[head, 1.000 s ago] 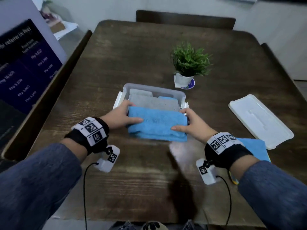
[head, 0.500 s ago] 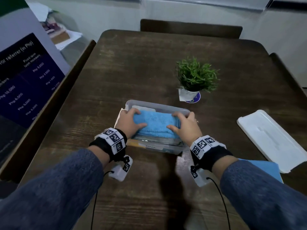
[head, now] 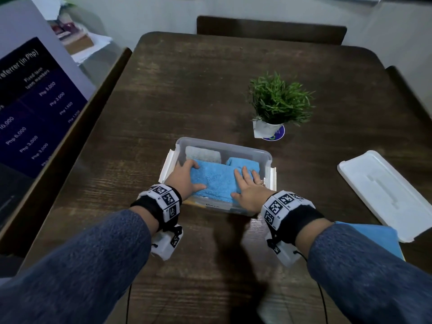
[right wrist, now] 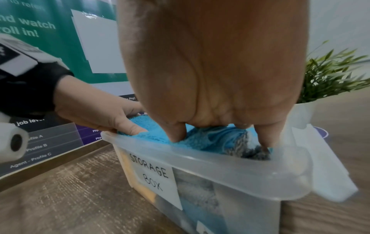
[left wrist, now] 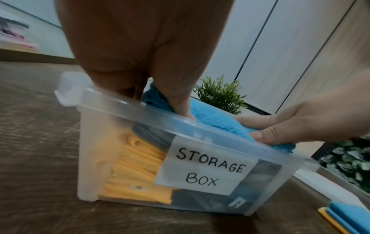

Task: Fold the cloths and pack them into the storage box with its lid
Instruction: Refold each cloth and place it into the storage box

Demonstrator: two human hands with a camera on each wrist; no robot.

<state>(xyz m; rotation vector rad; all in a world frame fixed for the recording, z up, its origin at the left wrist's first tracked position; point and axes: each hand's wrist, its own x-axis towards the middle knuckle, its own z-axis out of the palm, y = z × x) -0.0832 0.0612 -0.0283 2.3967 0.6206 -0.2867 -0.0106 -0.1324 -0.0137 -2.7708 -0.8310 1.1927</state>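
At the near middle of the table (head: 210,90), the person is pressing a folded blue cloth (head: 215,181) down into the clear storage box (head: 224,146), on top of cloths already packed there. Starting from the left, the left hand (head: 184,181) is lying on the cloth's left end with fingers nearly straight and the thumb along the near edge, fingertips dipping toward the box wall; the left wrist view shows yellow and grey cloths (left wrist: 138,166) stacked beneath. Further right, the right hand (head: 247,190) is lying flat with fingers spread apart, and the right wrist view shows two fingertips (right wrist: 176,136) poking the fabric down inside the rim. Neither hand is clamping anything. The cloth looks light, plush and limp, so it will likely spring up and unfold unless pushed at its ends and corners, and pressing with flat palms seems better than pinching. Off to the right, the white lid (head: 383,195) is lying on the table, stiff and light by its look, best taken by its long edges; one end is resting on more flat blue cloth (head: 378,235). A small potted plant (head: 278,106) is standing behind the box.
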